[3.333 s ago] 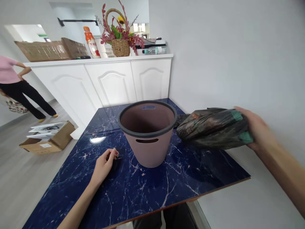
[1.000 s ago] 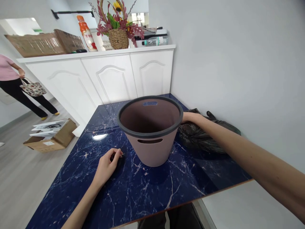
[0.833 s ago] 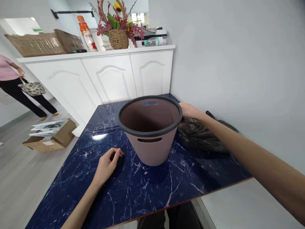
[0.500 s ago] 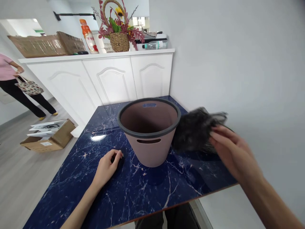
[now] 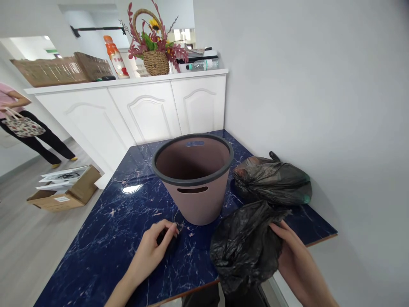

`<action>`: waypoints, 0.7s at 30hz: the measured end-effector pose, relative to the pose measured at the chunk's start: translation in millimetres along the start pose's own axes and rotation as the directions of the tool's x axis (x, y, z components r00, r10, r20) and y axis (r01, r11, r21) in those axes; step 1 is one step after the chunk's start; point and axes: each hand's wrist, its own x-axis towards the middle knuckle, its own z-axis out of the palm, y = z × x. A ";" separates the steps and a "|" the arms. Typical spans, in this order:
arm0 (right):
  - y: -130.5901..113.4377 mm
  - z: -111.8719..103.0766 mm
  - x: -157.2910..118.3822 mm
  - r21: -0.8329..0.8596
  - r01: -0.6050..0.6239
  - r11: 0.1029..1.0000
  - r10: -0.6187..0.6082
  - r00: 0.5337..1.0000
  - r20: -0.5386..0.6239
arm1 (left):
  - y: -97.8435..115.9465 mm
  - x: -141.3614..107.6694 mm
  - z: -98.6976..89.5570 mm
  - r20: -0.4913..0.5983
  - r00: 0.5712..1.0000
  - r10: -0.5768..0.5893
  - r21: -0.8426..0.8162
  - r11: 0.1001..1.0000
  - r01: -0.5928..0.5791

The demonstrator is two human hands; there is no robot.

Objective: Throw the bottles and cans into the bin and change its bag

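Note:
My right hand [image 5: 292,251] grips a crumpled black plastic bag [image 5: 246,243] by its upper right edge, over the table's front edge. The bag hangs loosely and looks thin and unfilled. Resting on the tabletop, my left hand [image 5: 156,245] has its fingers curled, thumb close to the forefinger; whether anything is inside the curl is hidden. Just beyond both hands stands an upright mauve trash can [image 5: 200,200] with a dark grey rim and a slot handle. Nothing shows inside it, though its bottom is out of sight.
A filled, knotted black garbage bag [image 5: 275,181] lies right of the can, near the wall. The blue marbled table [image 5: 105,238] meets a white cabinet [image 5: 150,111] holding a flower basket [image 5: 156,63] and bottles. A cardboard box [image 5: 65,192] and a standing person [image 5: 28,123] are at left.
My right hand has brought the black plastic bag toward me and down, uncovering the filled bag behind it. My left hand has slid slightly right and nearer, still curled.

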 end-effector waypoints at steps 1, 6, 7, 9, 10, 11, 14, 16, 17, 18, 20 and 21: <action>3.5 3.9 -3.7 0.009 -0.017 1.000 0.017 1.000 0.008 | 8.3 -6.8 4.5 0.037 0.999 -0.006 -0.052 0.999 0.008; 20.3 21.3 -20.7 -0.009 -0.081 0.997 0.082 0.995 0.058 | 44.8 -34.4 20.9 0.116 0.993 -0.023 -0.263 0.963 0.053; 23.3 22.4 -22.4 -0.027 -0.098 0.995 0.100 0.993 0.069 | 50.7 -37.3 22.2 0.124 0.992 -0.026 -0.284 0.957 0.060; 28.7 21.5 -23.6 -0.085 -0.119 0.989 0.123 0.992 0.035 | 61.4 -40.3 23.0 0.163 0.986 -0.022 -0.287 0.955 0.069; 30.5 20.1 -23.6 -0.128 -0.120 0.984 0.122 0.993 0.005 | 66.2 -40.6 22.8 0.180 0.983 -0.020 -0.264 0.962 0.068; 31.4 18.5 -23.7 -0.181 -0.108 0.977 0.108 0.994 -0.008 | 70.4 -40.2 22.3 0.192 0.981 -0.019 -0.227 0.972 0.063; 26.9 17.2 -28.0 -0.358 0.032 0.933 0.017 0.991 0.132 | 78.2 -37.4 18.9 0.158 0.987 -0.019 -0.145 0.988 0.042; 20.0 19.9 -35.1 -0.429 0.155 0.890 -0.041 0.963 0.265 | 78.5 -35.9 14.7 0.097 0.994 -0.044 -0.153 0.986 0.059; 16.7 21.8 -39.2 -0.454 0.210 0.866 -0.075 0.952 0.297 | 77.3 -35.5 12.0 0.061 0.996 -0.063 -0.168 0.983 0.072; 14.2 23.7 -43.3 -0.480 0.260 0.838 -0.115 0.944 0.310 | 75.6 -35.5 8.7 0.025 0.996 -0.082 -0.184 0.979 0.085; 12.4 26.5 -49.9 -0.537 0.355 0.765 -0.194 0.922 0.335 | 71.0 -36.4 1.3 -0.054 0.991 -0.121 -0.218 0.970 0.107; 13.1 27.2 -52.1 -0.560 0.399 0.726 -0.225 0.908 0.354 | 68.5 -37.1 -3.0 -0.101 0.984 -0.145 -0.241 0.964 0.117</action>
